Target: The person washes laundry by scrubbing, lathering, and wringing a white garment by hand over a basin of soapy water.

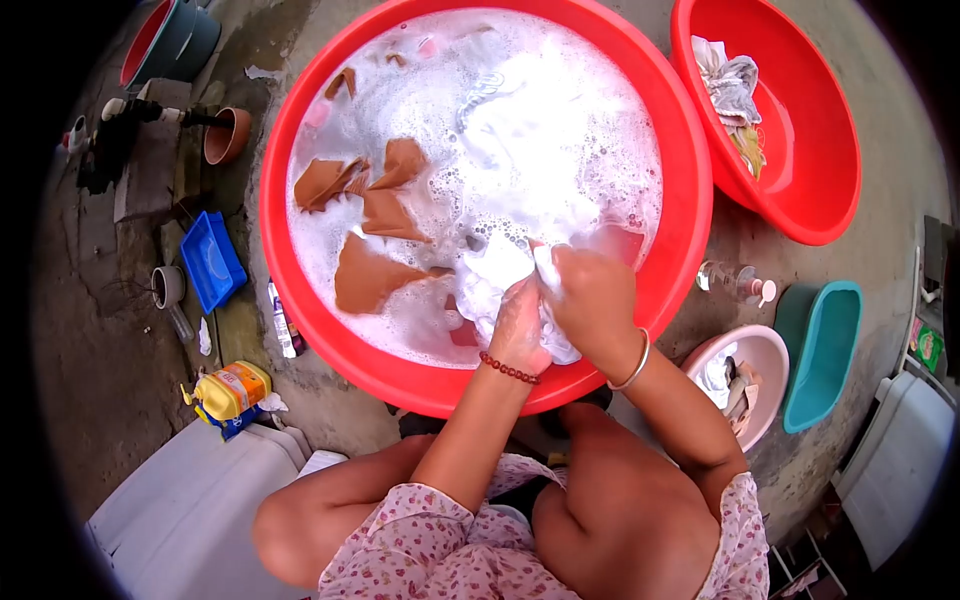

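In front of me stands a large red basin filled with soapy, foamy water. My left hand, below a red bead bracelet, is closed on a white cloth near the basin's front side. Beside it, my right hand is wrapped round part of the same white cloth, its fist turned downward. A bangle circles that wrist. Brown cloth floats to the left of my hands, partly under the suds. More white fabric lies in the foam farther back.
At the upper right, a second red basin holds some cloths. A pink basin with clothes, a teal tub and a clear bottle stand on the right. Leftward are a yellow jug, a blue tray and a clay pot.
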Action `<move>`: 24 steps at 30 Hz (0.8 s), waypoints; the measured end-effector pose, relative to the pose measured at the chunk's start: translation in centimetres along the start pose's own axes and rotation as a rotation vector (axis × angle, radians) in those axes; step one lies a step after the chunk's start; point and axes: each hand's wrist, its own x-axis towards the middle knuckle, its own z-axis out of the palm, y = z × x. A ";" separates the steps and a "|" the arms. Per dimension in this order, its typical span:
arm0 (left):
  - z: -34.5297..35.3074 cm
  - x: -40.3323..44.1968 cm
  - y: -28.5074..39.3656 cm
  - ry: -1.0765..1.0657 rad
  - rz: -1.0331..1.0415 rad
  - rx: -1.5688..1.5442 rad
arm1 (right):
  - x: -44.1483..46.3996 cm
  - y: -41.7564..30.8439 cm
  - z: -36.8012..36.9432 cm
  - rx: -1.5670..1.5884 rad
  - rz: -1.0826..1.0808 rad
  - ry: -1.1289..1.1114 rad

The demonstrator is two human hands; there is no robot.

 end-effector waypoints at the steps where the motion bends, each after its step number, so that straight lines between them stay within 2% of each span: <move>1: -2.1 0.7 -0.2 -0.026 -0.024 -0.103 | -1.4 -2.2 -0.4 0.047 -0.027 -0.049; 2: -3.3 2.3 1.5 -0.036 -0.204 0.163 | -2.4 -3.7 -0.6 0.095 -0.051 -0.102; 4: -2.6 1.9 1.3 -0.115 -0.329 -0.156 | -2.4 -2.8 -0.1 0.108 -0.076 -0.113; 5: -4.2 2.5 0.5 -0.010 -0.132 0.161 | -1.9 -2.0 0.2 0.125 -0.112 -0.116; 6: -0.4 -0.1 -0.1 0.002 -0.132 -0.193 | -0.4 -0.6 0.5 0.073 -0.077 0.006; 8: 0.4 0.0 -0.8 0.009 -0.064 0.027 | 2.1 2.6 0.5 -0.055 0.073 0.074; 10: -0.3 0.8 -0.8 -0.040 -0.063 0.014 | 1.6 2.3 0.4 -0.072 0.066 0.053; 12: 0.5 0.0 -0.2 0.031 -0.031 0.065 | 0.3 0.6 0.2 0.014 0.012 0.023; 13: -1.8 0.5 -0.7 -0.065 -0.040 -0.162 | -0.8 -0.9 -0.1 0.051 -0.053 -0.062; 14: -4.4 2.3 -0.1 -0.253 -0.188 -0.111 | -2.1 -2.1 -0.1 0.092 -0.125 -0.063; 15: -6.9 4.1 0.5 -0.453 -0.320 -0.033 | -2.7 -3.0 -0.2 0.084 -0.108 -0.119; 16: -6.0 3.5 0.2 -0.415 -0.297 -0.127 | -3.0 -3.5 -0.3 0.077 -0.098 -0.173; 17: -5.0 2.7 0.0 -0.380 -0.271 -0.221 | -2.4 -2.8 0.0 0.044 -0.061 -0.127; 18: -3.0 1.0 -0.3 -0.153 -0.159 -0.172 | -1.5 -1.7 0.6 0.016 -0.023 -0.085; 19: -1.4 0.5 -0.3 -0.038 -0.152 -0.112 | -0.2 0.1 1.0 0.057 0.012 -0.043; 20: -1.6 1.2 -1.0 0.000 -0.107 -0.026 | 1.1 1.7 1.0 -0.005 0.042 0.031; 22: 0.6 0.1 -0.6 0.099 -0.072 0.048 | 1.4 2.5 0.7 -0.024 0.084 0.005; 24: 0.2 0.0 -0.4 0.060 -0.048 0.015 | 0.4 0.8 -0.1 0.019 0.121 -0.063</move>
